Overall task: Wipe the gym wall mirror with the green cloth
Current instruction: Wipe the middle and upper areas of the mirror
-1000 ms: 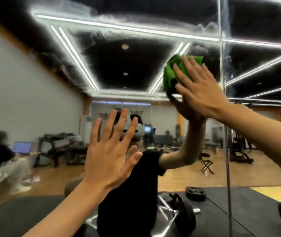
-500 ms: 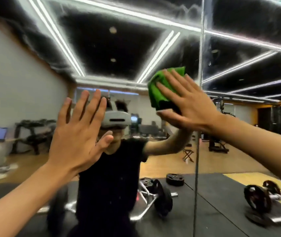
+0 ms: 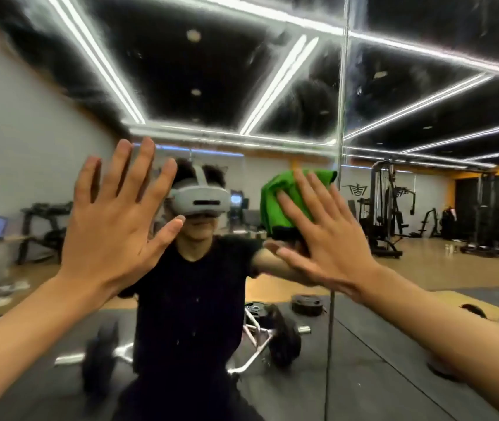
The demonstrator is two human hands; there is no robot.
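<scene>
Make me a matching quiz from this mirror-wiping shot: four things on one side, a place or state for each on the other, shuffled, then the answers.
Column one
1. left hand
2. right hand
3. green cloth
4. mirror seam

Column two
A. vertical line just right of the cloth
B. fingers spread, holding nothing
C. bunched up under straight fingers
D. pressing flat on the cloth

Pairs: 1-B, 2-D, 3-C, 4-A
</scene>
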